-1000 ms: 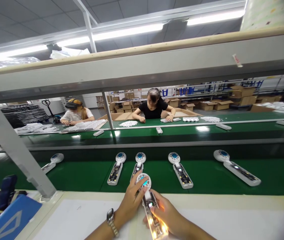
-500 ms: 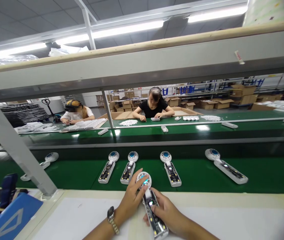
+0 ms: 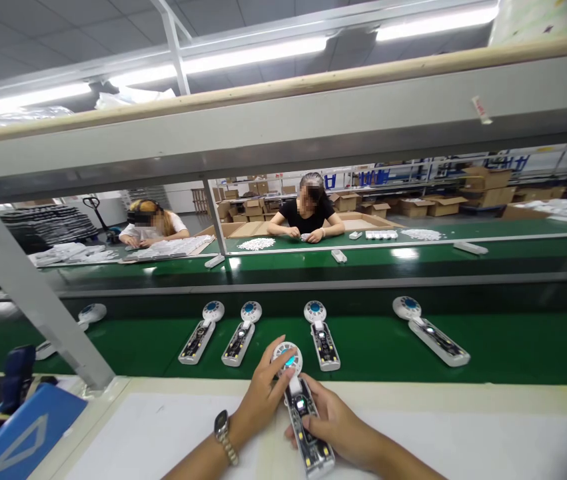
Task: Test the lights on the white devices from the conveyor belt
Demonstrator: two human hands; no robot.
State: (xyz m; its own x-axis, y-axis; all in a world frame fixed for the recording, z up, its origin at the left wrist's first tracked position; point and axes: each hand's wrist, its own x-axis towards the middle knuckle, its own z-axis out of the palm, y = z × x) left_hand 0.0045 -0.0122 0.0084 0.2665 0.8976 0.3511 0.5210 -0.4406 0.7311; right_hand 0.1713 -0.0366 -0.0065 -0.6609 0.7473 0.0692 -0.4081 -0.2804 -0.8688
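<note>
My left hand (image 3: 264, 393), with a watch at its wrist, has its fingers on the round white head of a handheld device (image 3: 308, 443). The head has a lit blue centre. My right hand (image 3: 336, 423) grips the clear handle, its thumb across the visible circuit board. The device is tilted above the pale bench edge. Beyond my hands, similar devices lie on the green belt: one (image 3: 324, 345) just behind the held device, two more (image 3: 238, 343) (image 3: 196, 341) to the left, and one (image 3: 438, 341) to the right.
A grey post (image 3: 38, 287) slants down at the left beside a blue bin (image 3: 38, 433). Across the belts, two people (image 3: 306, 217) (image 3: 153, 227) work beside white parts (image 3: 257, 245). A long shelf beam (image 3: 283, 123) spans overhead.
The devices on the near belt have shifted left, while white pieces on the far belt have moved right. Both my hands keep hold of the device, and my right thumb has moved slightly down the handle.
</note>
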